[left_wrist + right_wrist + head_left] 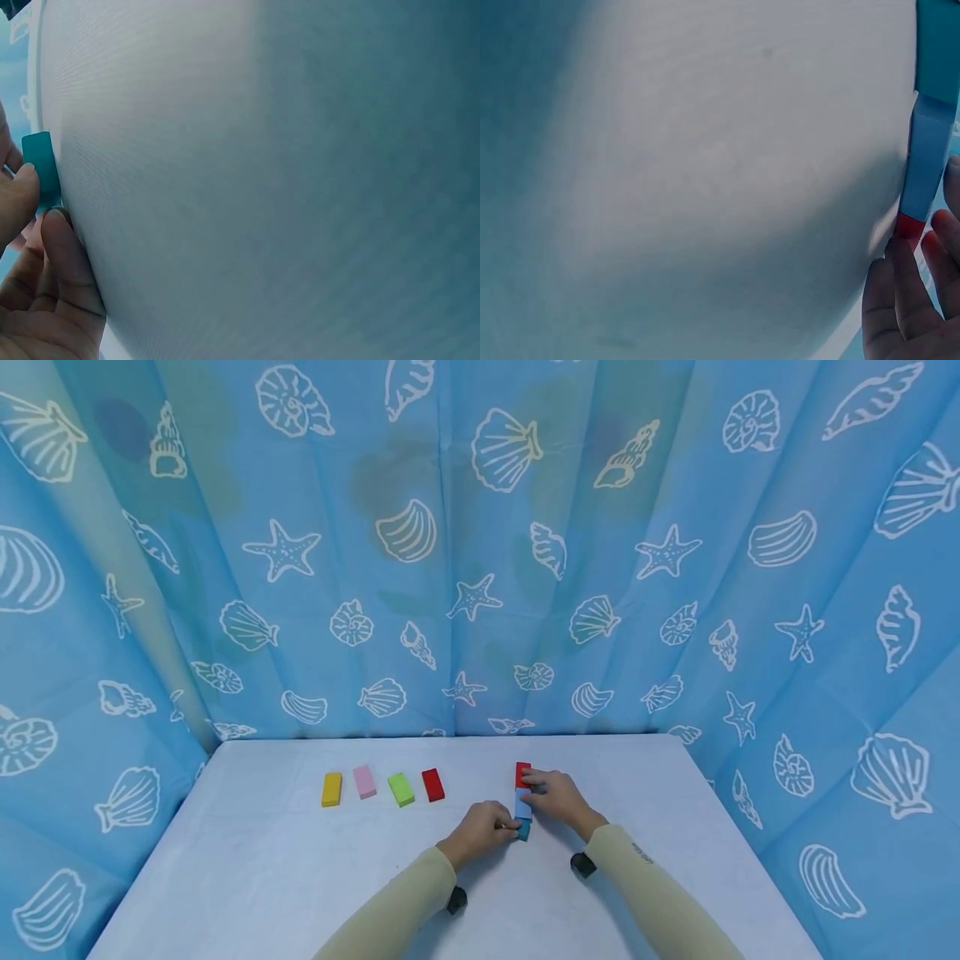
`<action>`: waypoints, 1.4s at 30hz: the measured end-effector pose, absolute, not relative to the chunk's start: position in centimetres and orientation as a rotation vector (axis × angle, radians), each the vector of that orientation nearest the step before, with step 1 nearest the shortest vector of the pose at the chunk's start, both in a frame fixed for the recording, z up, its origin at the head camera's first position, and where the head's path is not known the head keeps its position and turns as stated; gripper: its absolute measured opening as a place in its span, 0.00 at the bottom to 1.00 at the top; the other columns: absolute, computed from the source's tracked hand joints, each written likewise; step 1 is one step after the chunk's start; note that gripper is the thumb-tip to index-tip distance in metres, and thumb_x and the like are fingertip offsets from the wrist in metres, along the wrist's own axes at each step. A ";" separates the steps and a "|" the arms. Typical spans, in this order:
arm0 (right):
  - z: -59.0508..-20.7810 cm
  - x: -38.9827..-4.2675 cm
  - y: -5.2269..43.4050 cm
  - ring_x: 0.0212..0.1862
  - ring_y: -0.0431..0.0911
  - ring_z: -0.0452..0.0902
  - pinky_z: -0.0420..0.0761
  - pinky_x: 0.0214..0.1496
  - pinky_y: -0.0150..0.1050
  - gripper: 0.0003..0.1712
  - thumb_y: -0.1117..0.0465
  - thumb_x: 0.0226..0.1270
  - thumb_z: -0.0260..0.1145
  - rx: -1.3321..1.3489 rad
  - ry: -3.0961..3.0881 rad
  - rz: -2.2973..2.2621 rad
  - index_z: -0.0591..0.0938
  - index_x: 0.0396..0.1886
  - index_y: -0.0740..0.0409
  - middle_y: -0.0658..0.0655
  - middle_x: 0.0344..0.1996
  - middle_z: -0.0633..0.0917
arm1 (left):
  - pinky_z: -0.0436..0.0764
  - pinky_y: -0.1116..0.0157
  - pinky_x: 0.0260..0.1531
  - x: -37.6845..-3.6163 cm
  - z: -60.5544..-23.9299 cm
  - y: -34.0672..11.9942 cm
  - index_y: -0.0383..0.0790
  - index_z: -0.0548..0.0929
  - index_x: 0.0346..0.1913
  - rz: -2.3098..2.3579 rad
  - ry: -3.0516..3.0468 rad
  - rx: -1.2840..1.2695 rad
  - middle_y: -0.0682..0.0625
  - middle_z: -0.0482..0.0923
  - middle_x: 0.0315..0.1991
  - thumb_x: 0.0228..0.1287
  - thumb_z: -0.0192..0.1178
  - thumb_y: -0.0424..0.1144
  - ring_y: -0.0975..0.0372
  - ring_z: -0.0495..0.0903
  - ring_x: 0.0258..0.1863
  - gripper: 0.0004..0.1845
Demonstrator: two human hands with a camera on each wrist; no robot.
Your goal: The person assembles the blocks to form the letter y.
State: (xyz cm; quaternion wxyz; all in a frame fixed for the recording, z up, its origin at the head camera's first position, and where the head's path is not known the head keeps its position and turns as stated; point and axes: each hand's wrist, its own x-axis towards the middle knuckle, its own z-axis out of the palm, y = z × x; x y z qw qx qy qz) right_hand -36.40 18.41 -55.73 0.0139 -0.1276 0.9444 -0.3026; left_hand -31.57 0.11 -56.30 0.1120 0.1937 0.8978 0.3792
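A row of blocks runs away from me on the right half of the table: a red block (522, 767) at the far end, a light blue block (522, 810) in the middle and a teal block (523, 832) nearest me. My left hand (480, 833) pinches the teal block at its left side; the left wrist view shows the thumb against that teal block (41, 161). Reaching in from the right, my right hand (557, 797) touches the red and light blue blocks with extended fingers. In the right wrist view its fingertips sit at the red block (909, 227), below the light blue one (928, 154).
Left of the row, a yellow block (332, 789), a pink block (364, 782), a lime green block (401, 789) and a dark red block (433, 785) lie apart on the white table (247, 860). A blue shell-print curtain (450, 635) hangs behind the table's far edge.
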 end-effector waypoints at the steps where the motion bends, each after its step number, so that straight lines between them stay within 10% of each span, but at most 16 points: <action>1: -55.7 -36.3 18.5 0.59 0.54 0.73 0.73 0.58 0.51 0.24 0.55 0.54 0.70 -0.392 2.941 -0.946 0.80 0.53 0.52 0.55 0.53 0.81 | 0.78 0.71 0.40 -31.6 -56.4 0.1 0.46 0.86 0.42 1.112 2.633 0.570 0.57 0.80 0.35 0.56 0.64 0.38 0.68 0.75 0.37 0.10; 42: -55.8 -36.2 18.3 0.64 0.52 0.67 0.68 0.62 0.53 0.22 0.55 0.56 0.68 -0.295 2.923 -0.900 0.81 0.53 0.49 0.47 0.58 0.77 | 0.79 0.70 0.30 -31.6 -54.9 -1.7 0.47 0.79 0.54 1.357 2.502 0.566 0.54 0.81 0.41 0.56 0.63 0.49 0.65 0.78 0.34 0.22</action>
